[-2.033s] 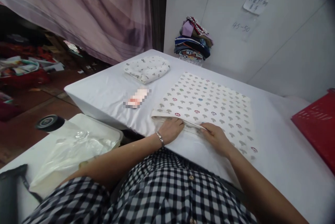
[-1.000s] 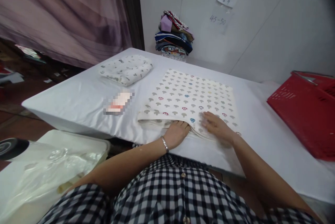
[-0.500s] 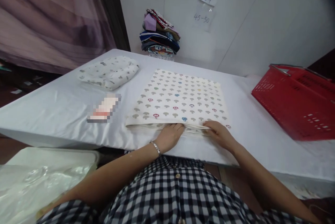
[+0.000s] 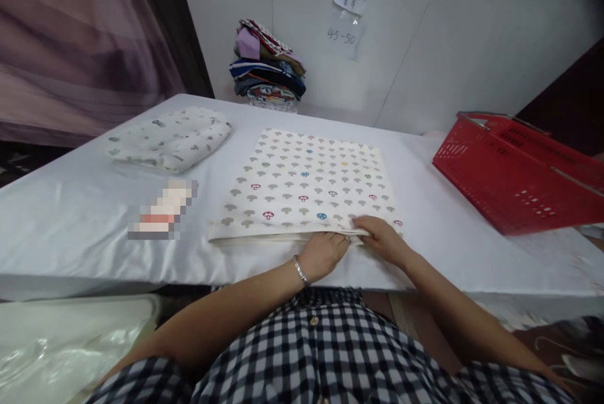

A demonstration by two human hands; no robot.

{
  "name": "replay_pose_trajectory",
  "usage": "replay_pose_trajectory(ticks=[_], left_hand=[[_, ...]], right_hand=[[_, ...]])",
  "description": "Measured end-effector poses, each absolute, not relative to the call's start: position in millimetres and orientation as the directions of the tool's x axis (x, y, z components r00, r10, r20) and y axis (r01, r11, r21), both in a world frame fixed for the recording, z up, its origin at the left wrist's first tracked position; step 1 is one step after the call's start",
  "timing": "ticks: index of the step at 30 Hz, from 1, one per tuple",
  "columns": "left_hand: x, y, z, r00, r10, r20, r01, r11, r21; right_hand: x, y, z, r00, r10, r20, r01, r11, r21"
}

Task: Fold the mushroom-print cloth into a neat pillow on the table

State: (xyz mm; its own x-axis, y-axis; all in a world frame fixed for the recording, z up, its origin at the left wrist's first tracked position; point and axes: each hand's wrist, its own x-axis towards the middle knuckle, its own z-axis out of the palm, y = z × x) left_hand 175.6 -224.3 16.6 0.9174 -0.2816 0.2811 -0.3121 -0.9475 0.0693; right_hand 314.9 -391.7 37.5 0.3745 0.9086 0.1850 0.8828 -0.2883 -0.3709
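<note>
A folded cream cloth printed with grey and coloured mushrooms (image 4: 311,177) lies flat in front of me. My left hand (image 4: 325,256), with a silver bracelet at the wrist, is at the middle of its near edge; the fingertips go under the top layer and are partly hidden. Just to the right, my right hand (image 4: 380,239) pinches the same near edge, thumb and fingers closed around the layers. The two hands almost touch. Several layers show along the front fold.
A white-covered table (image 4: 425,202) carries everything. To the left lie a folded patterned white cloth (image 4: 172,140) and a blurred-out item (image 4: 163,212). A red basket (image 4: 519,171) stands right. A pile of folded fabrics (image 4: 268,64) is by the wall; a plastic-covered white bin (image 4: 75,341) sits below left.
My left hand has slid right along the near edge toward my right hand. The gap under the top layer has narrowed. The view has shifted a little.
</note>
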Motion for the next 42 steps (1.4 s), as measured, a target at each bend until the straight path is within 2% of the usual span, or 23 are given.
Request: replay_pose_trajectory(ticks=[3,7,13,19,25,29,35,38,42], left_hand=[[167,-223,16,0.918,-0.282,0.280,-0.316,-0.945,0.085],[166,-222,19,0.920,-0.283,0.272,-0.319,-0.943,0.098],[172,-223,19,0.925,-0.230,0.302,-0.299,-0.932,0.207],[171,-220,14,0.897,-0.320,0.305,-0.390,-0.898,0.205],[170,-223,15,0.928,-0.231,0.292,-0.322,-0.893,0.315],[172,-230,12,0.939,-0.244,0.242,-0.302,-0.922,0.243],[197,-251,15,0.919,-0.289,0.267,-0.327,-0.938,0.110],[210,-262,18,0.911,-0.346,0.224,-0.374,-0.923,0.095],[212,-268,17,0.912,-0.354,0.208,-0.394,-0.897,0.202]], right_hand=[[326,-408,31,0.349,0.907,0.235,0.923,-0.289,-0.255],[333,-427,31,0.392,0.893,0.221,0.919,-0.365,-0.151],[331,-449,27,0.550,0.792,0.266,0.832,-0.549,-0.086],[335,-468,16,0.648,0.684,0.335,0.753,-0.642,-0.146],[330,-471,17,0.694,0.642,0.326,0.713,-0.678,-0.181],[337,-471,19,0.740,0.586,0.330,0.671,-0.679,-0.298],[353,-462,20,0.782,0.514,0.352,0.622,-0.619,-0.479],[353,-458,21,0.779,0.524,0.343,0.624,-0.604,-0.495],[349,-462,20,0.749,0.584,0.313,0.659,-0.610,-0.440]])
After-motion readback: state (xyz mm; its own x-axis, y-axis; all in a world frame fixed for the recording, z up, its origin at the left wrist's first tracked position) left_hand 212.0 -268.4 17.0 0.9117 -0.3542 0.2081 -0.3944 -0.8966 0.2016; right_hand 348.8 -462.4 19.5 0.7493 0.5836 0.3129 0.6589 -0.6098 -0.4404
